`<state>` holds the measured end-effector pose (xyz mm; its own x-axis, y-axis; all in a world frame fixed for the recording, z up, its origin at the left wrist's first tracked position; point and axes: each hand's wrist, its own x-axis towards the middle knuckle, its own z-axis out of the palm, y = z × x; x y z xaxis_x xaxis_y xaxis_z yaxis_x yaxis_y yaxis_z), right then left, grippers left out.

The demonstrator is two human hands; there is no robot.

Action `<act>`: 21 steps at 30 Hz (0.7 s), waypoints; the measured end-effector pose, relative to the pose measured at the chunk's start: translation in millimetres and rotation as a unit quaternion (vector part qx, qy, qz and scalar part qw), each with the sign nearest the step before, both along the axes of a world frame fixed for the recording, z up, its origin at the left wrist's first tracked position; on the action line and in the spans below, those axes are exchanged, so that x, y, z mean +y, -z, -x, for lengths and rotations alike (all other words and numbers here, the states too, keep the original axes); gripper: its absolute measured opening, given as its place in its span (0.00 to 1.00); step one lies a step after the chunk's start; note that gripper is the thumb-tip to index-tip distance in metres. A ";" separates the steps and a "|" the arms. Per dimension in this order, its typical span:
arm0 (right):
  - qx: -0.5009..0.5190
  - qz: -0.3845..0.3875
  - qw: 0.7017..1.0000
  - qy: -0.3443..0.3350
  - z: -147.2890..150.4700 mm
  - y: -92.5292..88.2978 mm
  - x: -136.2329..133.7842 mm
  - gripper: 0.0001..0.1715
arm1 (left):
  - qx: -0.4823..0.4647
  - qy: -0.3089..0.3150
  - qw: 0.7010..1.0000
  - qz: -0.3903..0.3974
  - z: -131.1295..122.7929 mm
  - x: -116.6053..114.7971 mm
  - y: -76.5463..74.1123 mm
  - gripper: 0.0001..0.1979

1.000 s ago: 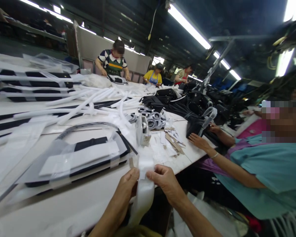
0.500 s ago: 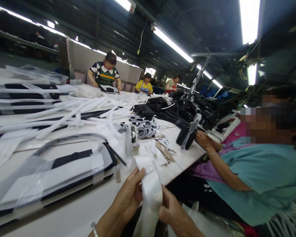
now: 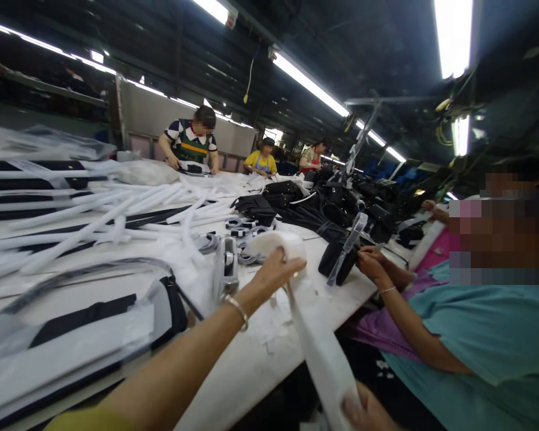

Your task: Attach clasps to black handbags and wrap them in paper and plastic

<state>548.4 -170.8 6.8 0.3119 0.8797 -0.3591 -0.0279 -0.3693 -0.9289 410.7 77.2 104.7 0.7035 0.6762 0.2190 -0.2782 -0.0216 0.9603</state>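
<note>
A long white strip [image 3: 317, 335] of soft, sheet-like material runs slantwise between my hands, over the table's edge. My left hand [image 3: 276, 270] is stretched forward over the table and pinches the strip near its folded upper end. Low in the view, my right hand [image 3: 369, 412] grips the lower part; some of its fingers are hidden behind the material. Just left of my left hand stands a tape dispenser [image 3: 227, 272]. Grey coiled straps [image 3: 250, 254] lie behind the strip. A black-and-white bag [image 3: 90, 344] in clear plastic lies at the lower left.
White padded tubes [image 3: 130, 206] spread over the table [image 3: 247, 365] at left. Black bags [image 3: 291, 200] are heaped farther back. Close on the right sits a co-worker in a teal top [image 3: 471, 341], handling a black item [image 3: 336, 260]. Several other people work across the table.
My left hand has reached forward and up with the strip's upper end, while my right hand has moved down and right. The strip, earlier looped between close hands, is now drawn out long.
</note>
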 end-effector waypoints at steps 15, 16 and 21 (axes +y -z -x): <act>-0.044 0.047 0.981 0.181 -133.2 50.4 105.6 0.16 | 0.171 -0.068 0.982 0.028 55.0 -6.7 101.4 0.16; -0.051 0.046 0.983 0.172 -136.2 56.0 100.4 0.17 | 0.173 -0.053 0.982 0.047 64.4 -15.5 108.7 0.16; -0.168 0.108 0.977 0.080 -150.0 53.2 87.7 0.19 | 0.166 -0.011 0.981 0.099 98.9 -39.1 115.0 0.16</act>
